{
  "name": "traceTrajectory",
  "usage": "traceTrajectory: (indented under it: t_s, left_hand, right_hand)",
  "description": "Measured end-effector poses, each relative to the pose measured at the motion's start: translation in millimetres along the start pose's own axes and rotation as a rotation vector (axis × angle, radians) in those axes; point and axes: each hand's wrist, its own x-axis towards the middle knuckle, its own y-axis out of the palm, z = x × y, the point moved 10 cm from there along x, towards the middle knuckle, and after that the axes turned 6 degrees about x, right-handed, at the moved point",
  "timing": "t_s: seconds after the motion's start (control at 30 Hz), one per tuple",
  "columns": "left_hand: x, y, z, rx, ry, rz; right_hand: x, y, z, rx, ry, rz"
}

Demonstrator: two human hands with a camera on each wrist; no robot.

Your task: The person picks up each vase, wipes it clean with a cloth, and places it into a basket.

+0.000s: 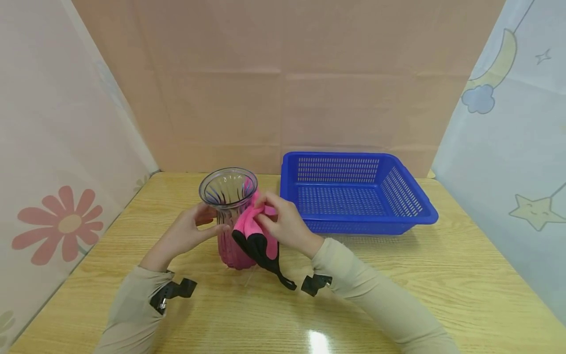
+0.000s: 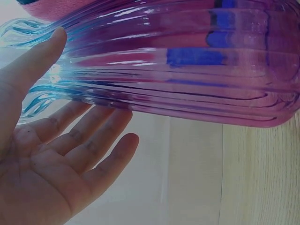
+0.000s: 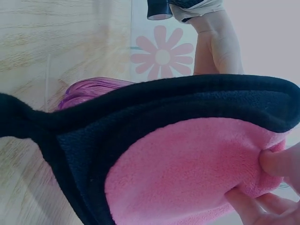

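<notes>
A ribbed glass vase (image 1: 236,250), clear at the flared rim and purple-pink toward the base, stands upright on the table. My left hand (image 1: 187,231) holds it at the neck, thumb on the near side and fingers round the far left; in the left wrist view, the left hand (image 2: 61,159) spans the ribbed glass. Against the vase's right side, my right hand (image 1: 283,221) pinches a pink cloth (image 1: 249,223) with black edging and a hanging loop. Bunched folds show between thumb and fingers in the right wrist view, where the cloth (image 3: 183,168) hides most of the vase (image 3: 91,91).
A blue plastic basket (image 1: 360,219) with slotted walls sits at the back right, close behind my right hand. The wooden table (image 1: 460,290) meets a plain backdrop (image 1: 283,88) at the back and patterned sheets on both sides. Black straps (image 1: 316,284) circle my wrists.
</notes>
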Motion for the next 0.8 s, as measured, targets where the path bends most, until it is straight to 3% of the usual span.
traceTrajectory:
  t_s: [0.8]
  left_hand:
    - [-0.5, 0.9, 1.3, 0.003, -0.019, 0.002]
  right_hand:
    - [-9, 5.7, -10, -0.127, -0.015, 0.060]
